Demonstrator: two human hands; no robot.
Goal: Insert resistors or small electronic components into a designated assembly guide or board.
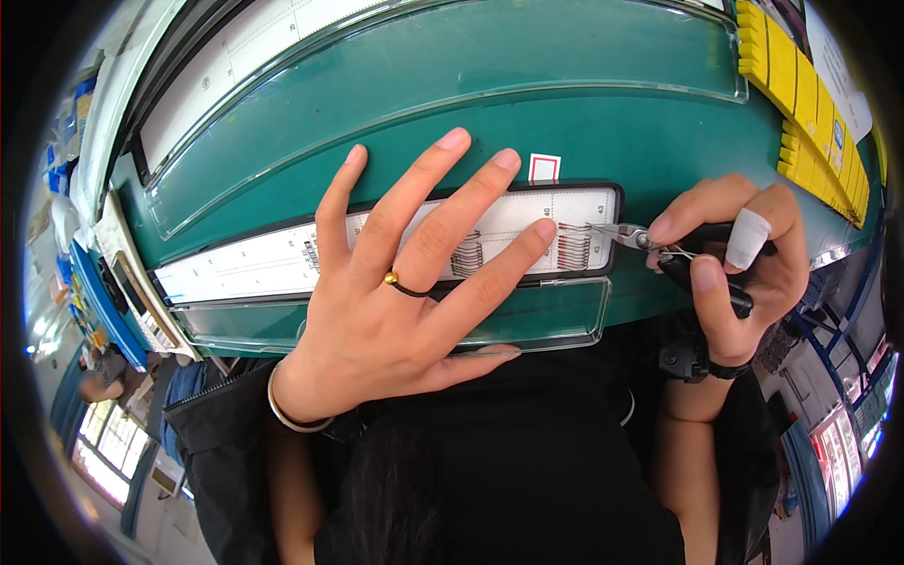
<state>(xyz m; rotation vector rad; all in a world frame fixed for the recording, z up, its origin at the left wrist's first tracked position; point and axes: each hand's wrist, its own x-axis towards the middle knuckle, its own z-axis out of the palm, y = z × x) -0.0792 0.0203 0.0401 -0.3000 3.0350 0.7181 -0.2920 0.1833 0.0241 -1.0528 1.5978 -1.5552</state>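
Observation:
My left hand (395, 292) lies spread over a long narrow black-framed tray (618, 202) with a white marked strip inside. Its index fingertip presses on the strip near the right end, just beside a row of small dark curved metal pieces like fish hooks (573, 250). A second row of such pieces (466, 254) shows between my fingers. In my right hand (753, 273) is a pair of small pliers (633, 235) with black handles. Their thin jaws reach over the tray's right end to the top of the nearest row; whether they grip a piece is too small to tell.
A clear plastic lid (593, 320) lies along the tray's near side. Another larger clear lid (452, 102) spans the green table (650, 132) farther off. Yellow notched strips (815, 122) lie at the far right. A small red-edged white label (544, 168) touches the tray's far edge.

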